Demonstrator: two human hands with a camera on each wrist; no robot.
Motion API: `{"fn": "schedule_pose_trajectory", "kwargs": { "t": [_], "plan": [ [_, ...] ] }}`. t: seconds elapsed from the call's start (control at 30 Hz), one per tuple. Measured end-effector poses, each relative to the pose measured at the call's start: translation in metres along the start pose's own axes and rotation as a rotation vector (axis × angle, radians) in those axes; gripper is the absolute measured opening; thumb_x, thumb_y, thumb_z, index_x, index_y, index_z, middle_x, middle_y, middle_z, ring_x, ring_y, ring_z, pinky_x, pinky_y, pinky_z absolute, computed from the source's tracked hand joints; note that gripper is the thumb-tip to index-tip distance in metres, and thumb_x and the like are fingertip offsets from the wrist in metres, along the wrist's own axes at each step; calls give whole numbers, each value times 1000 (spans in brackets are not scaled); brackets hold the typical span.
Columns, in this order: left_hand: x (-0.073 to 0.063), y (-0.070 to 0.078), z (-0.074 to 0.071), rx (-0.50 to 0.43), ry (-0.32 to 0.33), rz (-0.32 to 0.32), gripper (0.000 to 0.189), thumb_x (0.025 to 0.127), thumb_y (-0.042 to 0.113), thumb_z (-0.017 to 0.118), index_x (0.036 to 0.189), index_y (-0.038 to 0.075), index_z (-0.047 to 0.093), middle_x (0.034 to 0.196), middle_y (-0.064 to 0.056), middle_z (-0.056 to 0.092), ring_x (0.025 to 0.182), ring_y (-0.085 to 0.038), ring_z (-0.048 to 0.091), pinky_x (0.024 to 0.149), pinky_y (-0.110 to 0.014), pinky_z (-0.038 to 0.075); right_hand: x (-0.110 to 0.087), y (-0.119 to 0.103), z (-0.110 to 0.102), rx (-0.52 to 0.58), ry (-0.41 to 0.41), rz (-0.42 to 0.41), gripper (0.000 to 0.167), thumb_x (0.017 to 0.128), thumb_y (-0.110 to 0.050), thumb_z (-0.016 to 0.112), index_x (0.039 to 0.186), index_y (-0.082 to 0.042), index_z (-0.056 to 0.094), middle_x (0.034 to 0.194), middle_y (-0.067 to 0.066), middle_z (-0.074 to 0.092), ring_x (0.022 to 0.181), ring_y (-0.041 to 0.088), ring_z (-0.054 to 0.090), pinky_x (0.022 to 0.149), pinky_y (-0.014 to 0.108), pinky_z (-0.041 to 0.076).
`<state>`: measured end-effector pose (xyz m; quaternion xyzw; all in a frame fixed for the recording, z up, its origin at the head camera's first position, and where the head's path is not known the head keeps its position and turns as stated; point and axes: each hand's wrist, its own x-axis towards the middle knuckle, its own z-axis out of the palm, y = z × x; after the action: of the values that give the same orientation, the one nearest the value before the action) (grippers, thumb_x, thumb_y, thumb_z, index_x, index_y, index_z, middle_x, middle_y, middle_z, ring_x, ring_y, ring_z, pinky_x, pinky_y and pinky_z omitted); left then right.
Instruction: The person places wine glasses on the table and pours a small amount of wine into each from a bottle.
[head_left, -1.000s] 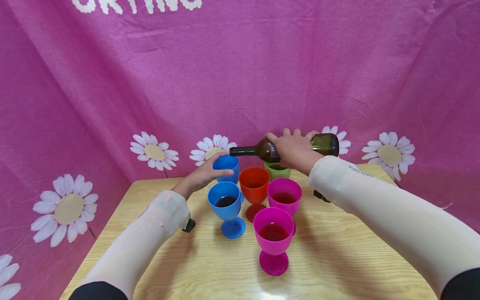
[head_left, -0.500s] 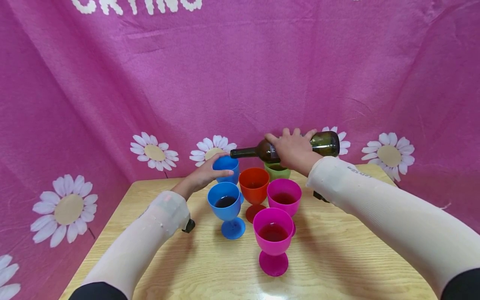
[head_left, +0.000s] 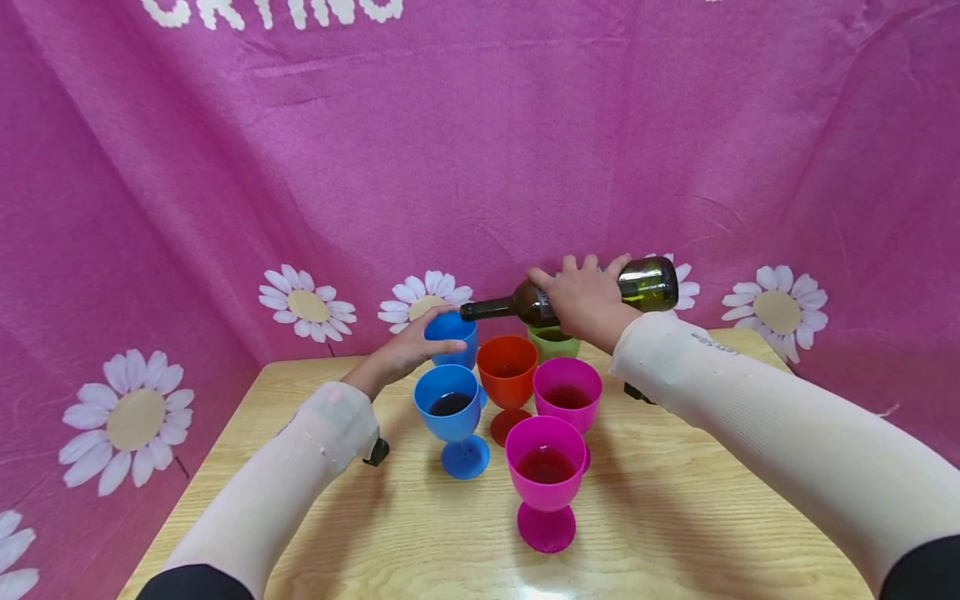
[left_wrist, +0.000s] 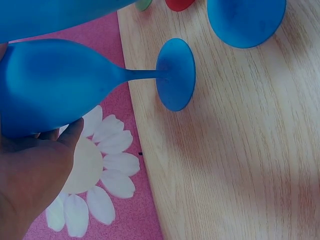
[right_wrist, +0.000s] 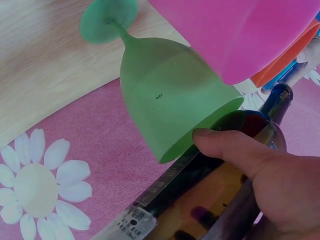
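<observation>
My right hand (head_left: 588, 302) grips a dark green wine bottle (head_left: 649, 284) around its body. The bottle lies nearly level, its neck pointing left and slightly down, with the mouth at the rim of the back blue goblet (head_left: 452, 337). My left hand (head_left: 408, 346) holds that goblet by its bowl, thumb in front and fingers behind. In the left wrist view the held goblet (left_wrist: 55, 85) shows its stem and round foot on the table. Dark liquid shows inside the bottle (right_wrist: 200, 200) in the right wrist view. The inside of the held goblet is mostly hidden.
Around the hands stand a front blue goblet (head_left: 450, 408), an orange-red goblet (head_left: 508, 375), a green goblet (head_left: 555, 342) and two pink goblets, a rear one (head_left: 567, 396) and a front one (head_left: 547, 467). Several contain liquid. A pink flowered cloth (head_left: 480, 167) hangs behind the wooden table (head_left: 420, 542).
The bottle's base has risen a little and its mouth has dipped slightly, so it tilts more toward the back blue goblet. The left hand stays in place.
</observation>
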<state>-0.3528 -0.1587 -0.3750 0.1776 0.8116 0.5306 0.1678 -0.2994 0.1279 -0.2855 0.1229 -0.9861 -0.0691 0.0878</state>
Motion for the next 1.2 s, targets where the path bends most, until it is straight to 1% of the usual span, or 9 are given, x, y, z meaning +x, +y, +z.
{"fn": "schedule_pose_trajectory", "kwargs": {
  "t": [0.27, 0.83, 1.07, 1.2],
  "plan": [
    [1, -2, -1, 3, -6, 7, 79, 97, 24, 71, 162, 21, 27, 160, -19, 33, 146, -46, 34, 114, -65, 37, 0, 0, 1, -12, 0, 0, 91, 77, -14, 87, 154, -33, 44, 129, 29, 55, 122, 56, 50, 102, 88, 22],
    [1, -1, -1, 2, -3, 3, 76, 96, 22, 72, 160, 23, 31, 159, -18, 34, 145, -45, 35, 113, -64, 39, 0, 0, 1, -24, -12, 1, 89, 79, -10, 85, 154, -32, 44, 129, 29, 55, 122, 56, 50, 102, 88, 23],
    [0, -1, -1, -5, -13, 15, 76, 96, 22, 72, 160, 21, 31, 159, -18, 34, 145, -45, 35, 113, -64, 38, 2, -1, 1, -29, -26, 8, 88, 82, -9, 82, 156, -33, 42, 132, 29, 54, 125, 57, 48, 102, 89, 21],
    [1, -1, -1, -15, -15, 19, 75, 97, 20, 71, 160, 20, 30, 159, -19, 35, 144, -46, 36, 114, -65, 37, 1, -2, 0, -43, -19, 4, 85, 84, -10, 81, 156, -33, 41, 133, 29, 54, 126, 57, 48, 101, 89, 21]
  ]
}}
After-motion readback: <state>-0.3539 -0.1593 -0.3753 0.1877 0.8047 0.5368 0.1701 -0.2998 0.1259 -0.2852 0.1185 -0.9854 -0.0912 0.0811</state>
